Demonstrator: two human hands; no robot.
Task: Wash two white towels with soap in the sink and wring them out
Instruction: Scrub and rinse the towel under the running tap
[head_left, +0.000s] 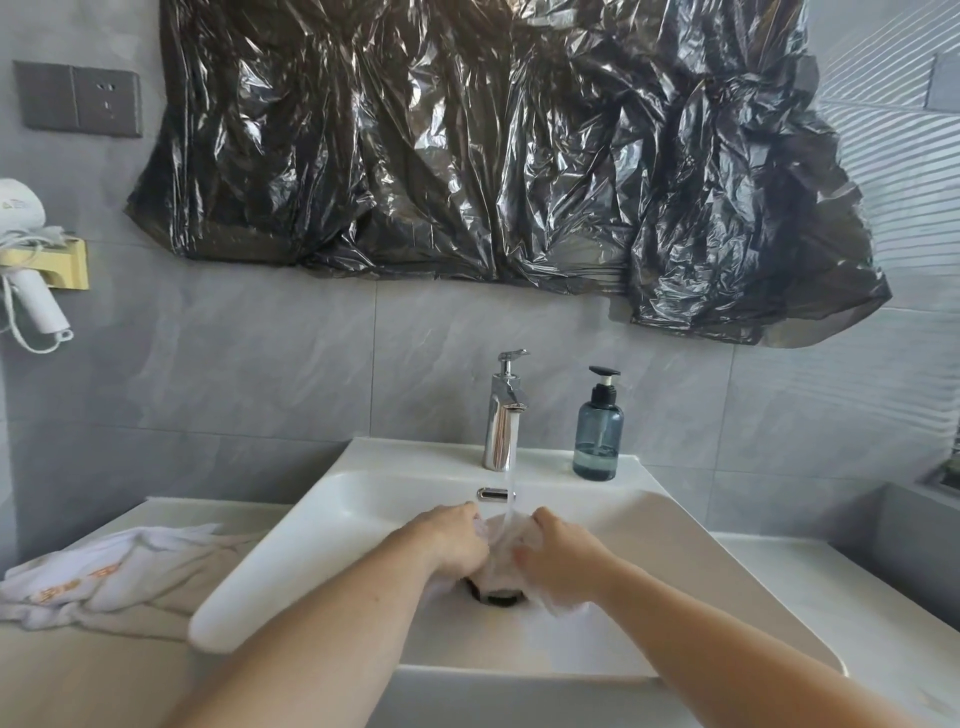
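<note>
hands: left hand (457, 540) and right hand (558, 558) both grip the wet towel (501, 564) under the tap's stream (510, 483)
risk: towel bunched over the drain (496, 597) may block it, flooding the sink (363, 499)
second towel (104, 577): left on the worktop (78, 675), may get splashed

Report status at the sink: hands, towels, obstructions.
Left hand and right hand both gripping wet towel under running faucet. Second towel on counter, left of sink. Nothing in the way.

Grey tiled wall (270, 364) behind the pale bench (810, 582). Black plastic sheeting (493, 145) hangs on that wall; left of it, a grey socket plate (78, 98) and white hairdryer (26, 249).
</note>
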